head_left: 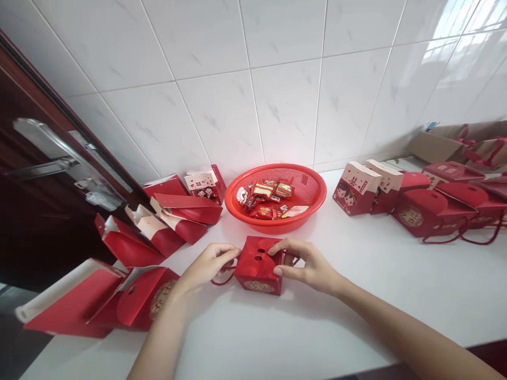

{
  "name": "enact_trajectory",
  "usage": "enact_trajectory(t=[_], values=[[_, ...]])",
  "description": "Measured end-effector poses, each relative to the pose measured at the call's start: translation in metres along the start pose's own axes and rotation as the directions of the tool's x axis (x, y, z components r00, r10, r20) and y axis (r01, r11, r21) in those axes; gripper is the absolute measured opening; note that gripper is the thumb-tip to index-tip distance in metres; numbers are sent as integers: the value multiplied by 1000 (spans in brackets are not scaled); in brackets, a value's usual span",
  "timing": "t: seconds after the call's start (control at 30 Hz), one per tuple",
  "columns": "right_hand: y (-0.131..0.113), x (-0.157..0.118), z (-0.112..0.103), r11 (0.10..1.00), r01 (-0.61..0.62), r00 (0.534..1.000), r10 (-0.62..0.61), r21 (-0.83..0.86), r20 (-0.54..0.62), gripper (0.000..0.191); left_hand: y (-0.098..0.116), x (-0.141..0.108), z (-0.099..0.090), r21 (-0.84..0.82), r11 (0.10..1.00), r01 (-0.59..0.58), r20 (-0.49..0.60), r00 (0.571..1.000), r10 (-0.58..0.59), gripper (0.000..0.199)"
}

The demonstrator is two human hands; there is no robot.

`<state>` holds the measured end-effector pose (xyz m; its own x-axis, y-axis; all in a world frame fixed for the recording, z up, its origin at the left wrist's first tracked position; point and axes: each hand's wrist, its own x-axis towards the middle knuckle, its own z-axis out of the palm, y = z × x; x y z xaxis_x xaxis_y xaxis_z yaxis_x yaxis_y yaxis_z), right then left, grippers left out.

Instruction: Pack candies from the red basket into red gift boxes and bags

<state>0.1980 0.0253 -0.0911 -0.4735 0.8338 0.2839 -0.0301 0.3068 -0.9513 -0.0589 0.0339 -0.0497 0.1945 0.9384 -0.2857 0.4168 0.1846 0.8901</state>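
Two-handed work: left hand (216, 264) and right hand (307, 264) flank a squarish, glossy card box (253, 272) on a smooth white tabletop (237, 338), right thumb and forefinger spread against it, left fingers bunched beside a twisted cord (222, 283); whether either pinches, cannot tell. Box red, gold-printed in front, two dark holes on top. Beyond: perforated plastic basket (273, 227), crinkled packets (263, 191).

centre: red box (257, 273) on bench (336, 332), left hand (214, 264) at left side near cord (222, 283), right hand (311, 265) holding right edge | upper centre: red basket (317, 198), wrapped snacks (263, 191) inside | left: open boxes (130, 253) | upper left: door handle (49, 141) | right: more boxes (431, 211)
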Motion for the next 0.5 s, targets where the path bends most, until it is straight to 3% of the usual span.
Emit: enact_trajectory(t=[0.17,0.37,0.5], values=[[2,1,0,1000,11,1000,-11,6,-6,33,3,-2,1,-56,998,-42,85,995,47,39],[5,4,0,999,33,999,-32,30,-12,30,6,-3,-2,-243,965,-101,-61,994,89,43],[6,4,0,999,32,999,-32,10,-16,31,10,-9,-6,-348,931,-109,-23,994,108,41]])
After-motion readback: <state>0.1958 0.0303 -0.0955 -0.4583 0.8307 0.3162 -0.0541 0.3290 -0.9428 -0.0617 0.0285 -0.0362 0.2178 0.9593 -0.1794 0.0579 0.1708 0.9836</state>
